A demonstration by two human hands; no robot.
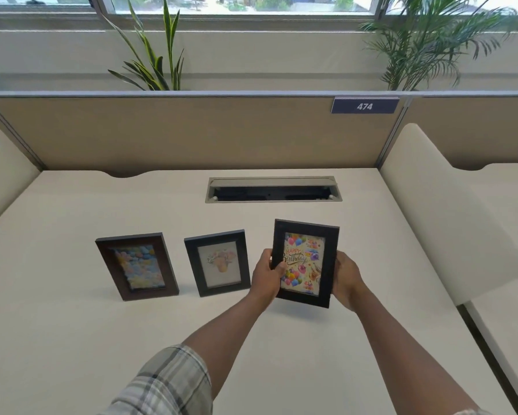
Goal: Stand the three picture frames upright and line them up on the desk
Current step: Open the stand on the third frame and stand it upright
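Note:
Three picture frames are on or over the cream desk [72, 339]. A brown frame [137, 265] with a pastel balloon picture stands upright at the left. Beside it a smaller black frame [217, 262] with a pale flower picture also stands upright. To the right, a black frame [305, 262] with a "Happy Birthday" card is held upright, its lower edge just above the desk. My left hand [266, 278] grips its left edge with the thumb on the front. My right hand [347, 280] holds its right edge from behind.
A recessed cable tray [274, 189] with its lid open sits in the desk behind the frames. A tan partition [191, 133] with a "474" label [364, 105] closes the back. Curved cream dividers [449, 217] flank both sides. Plants stand beyond the partition.

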